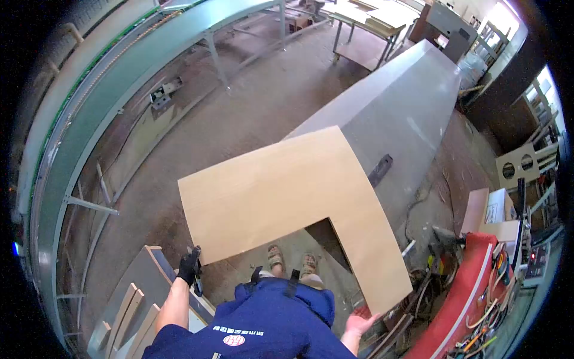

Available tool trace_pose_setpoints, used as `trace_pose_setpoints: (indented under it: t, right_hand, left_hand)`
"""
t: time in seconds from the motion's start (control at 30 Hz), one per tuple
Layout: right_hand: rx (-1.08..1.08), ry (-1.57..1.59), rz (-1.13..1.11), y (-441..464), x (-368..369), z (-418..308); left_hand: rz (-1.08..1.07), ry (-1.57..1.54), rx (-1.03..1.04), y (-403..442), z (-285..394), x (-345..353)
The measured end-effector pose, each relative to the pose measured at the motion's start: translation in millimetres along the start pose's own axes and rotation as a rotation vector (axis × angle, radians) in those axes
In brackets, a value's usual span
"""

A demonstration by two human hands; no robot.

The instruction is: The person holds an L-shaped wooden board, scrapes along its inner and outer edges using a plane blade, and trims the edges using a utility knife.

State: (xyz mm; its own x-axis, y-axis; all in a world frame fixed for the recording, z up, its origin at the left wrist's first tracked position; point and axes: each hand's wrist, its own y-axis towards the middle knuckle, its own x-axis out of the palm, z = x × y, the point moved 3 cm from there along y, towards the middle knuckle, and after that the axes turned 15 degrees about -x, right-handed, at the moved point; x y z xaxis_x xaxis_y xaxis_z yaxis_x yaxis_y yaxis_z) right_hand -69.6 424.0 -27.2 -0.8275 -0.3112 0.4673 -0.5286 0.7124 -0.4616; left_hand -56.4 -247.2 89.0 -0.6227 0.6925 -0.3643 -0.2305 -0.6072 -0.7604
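A large L-shaped wooden panel [281, 173] spans the space in front of my body, its inner notch facing me. My left hand [189, 267], in a black glove, is closed at the panel's lower left corner. A small dark object shows beside that glove, too unclear to name. Bare and palm up, my right hand [359, 323] grips the lower right end of the panel, with some fingertips hidden by the board. Beyond and partly behind the panel lies a long grey-topped table [412, 113], with a dark flat bar [381, 170] on it.
A curved conveyor-like machine [113, 90] runs along the left. Wooden strips [128, 317] lean at lower left. A red-covered bench [460, 299] with tools and cables stands at right. At the back, a table [371, 21] carries boards. Cables lie on the floor.
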Motion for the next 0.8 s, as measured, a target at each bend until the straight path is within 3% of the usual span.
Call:
trace_pose_setpoints:
  t: [0.07,0.13,0.23,0.27,0.3,0.33,0.37,0.4,0.43,0.47,0.53,0.6,0.63,0.7,0.8]
  right_hand:
    - [-0.146,-0.051,-0.122,19.2,15.3,-23.3]
    - [-0.213,-0.158,0.076,21.5,60.4,-73.2]
    - [-0.790,-0.647,-0.140,32.0,131.8,-173.7]
    - [-0.908,-0.635,0.028,0.5,200.0,-205.7]
    - [-0.994,-0.788,-0.012,-3.3,234.4,-234.4]
    - [-1.227,-0.735,-0.065,7.2,268.5,-256.6]
    - [-1.130,-0.605,-0.168,31.6,298.8,-274.6]
    - [-1.208,-0.603,-0.189,-3.5,359.8,-281.7]
    - [-1.491,-0.613,-0.380,-14.3,410.7,-290.4]
    - [-1.498,-0.546,-0.357,-11.0,449.8,-289.1]
    - [-1.620,-0.452,-0.553,-35.1,531.5,-278.9]
    - [-1.664,-0.432,-0.732,-51.1,609.3,-272.5]
    - [-1.695,-0.423,-0.760,-56.5,641.6,-268.6]
    - [-1.871,-0.299,-0.714,-78.5,703.5,-252.0]
    - [-1.952,-0.219,-0.678,-100.8,753.4,-235.9]
  left_hand:
    - [-0.009,-0.030,0.034,-10.8,-7.6,-3.5]
    - [-0.011,-0.041,-0.054,-47.4,7.2,5.3]
    - [-0.115,0.019,-0.088,-94.2,7.9,10.8]
    - [-0.113,0.048,-0.117,-100.1,3.9,13.7]
    - [-0.180,0.016,-0.080,-117.4,3.1,15.1]
    - [-0.194,0.006,-0.097,-128.6,4.2,18.9]
    - [-0.209,-0.004,-0.117,-139.8,5.3,23.9]
    - [-0.236,0.026,-0.145,-159.5,12.9,27.5]
    - [-0.262,0.054,-0.174,-182.4,25.5,29.8]
    - [-0.288,0.078,-0.198,-195.2,30.7,32.8]
    - [-0.307,0.290,0.429,-196.7,26.2,44.5]
    - [-0.453,0.050,-0.055,-204.8,20.4,59.5]
    - [-0.501,0.084,0.066,-193.4,7.9,67.5]
    - [-0.647,-0.382,-0.438,-187.7,0.3,85.3]
    - [-0.629,-0.178,-0.223,-182.9,9.1,81.8]
